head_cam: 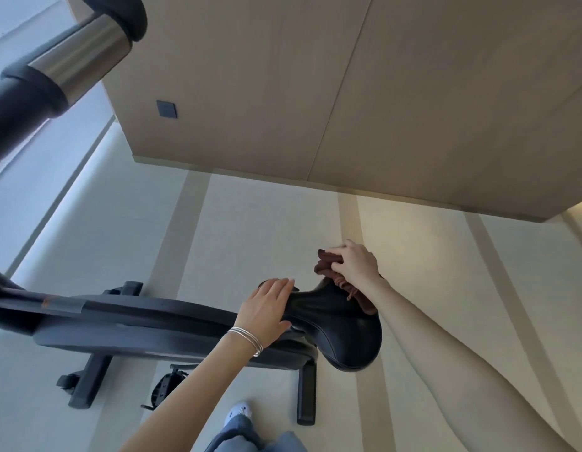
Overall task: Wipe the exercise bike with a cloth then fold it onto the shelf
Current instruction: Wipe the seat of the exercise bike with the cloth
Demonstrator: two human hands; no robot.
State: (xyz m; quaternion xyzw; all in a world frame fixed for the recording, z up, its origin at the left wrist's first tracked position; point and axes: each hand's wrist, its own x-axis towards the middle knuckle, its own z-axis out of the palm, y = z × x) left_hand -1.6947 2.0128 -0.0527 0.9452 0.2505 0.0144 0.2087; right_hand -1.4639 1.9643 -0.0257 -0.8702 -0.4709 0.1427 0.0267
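Left hand [266, 308]: lies flat on the narrow nose of the saddle, palm down, fingers straight and close together, holds nothing
Bangles [247, 341]: thin, silver, several together, ring the left wrist
Right hand [354, 265]: curls round the bunched cloth and grips it, knuckles up, at the far side of the saddle's wide end
Cloth [328, 267]: dark reddish brown, crumpled into a wad; sticks out past the fingers on the far side, trails under the wrist and touches the saddle's far edge
Saddle [341, 324]: black and glossy, wide end to the right of the view, nose to the left under the left palm
Exercise bike [136, 318]: black, stands on the floor, long body running left from the saddle
Front foot [87, 383]: black crossbar, flat on the floor at lower left
Rear foot [306, 396]: black crossbar below the saddle
Pedal [165, 386]: black, on the near side of the body, between the two feet
Handlebar [71, 60]: close to the camera at top left, black with a bright metal sleeve, blurred
Floor [250, 223]: pale, with broad beige stripes
Wall [413, 93]: wood-toned panels, carries a small dark square plate [166, 109]
Denim leg [237, 435] and pale shoe [239, 411]: at the bottom edge, near the rear foot
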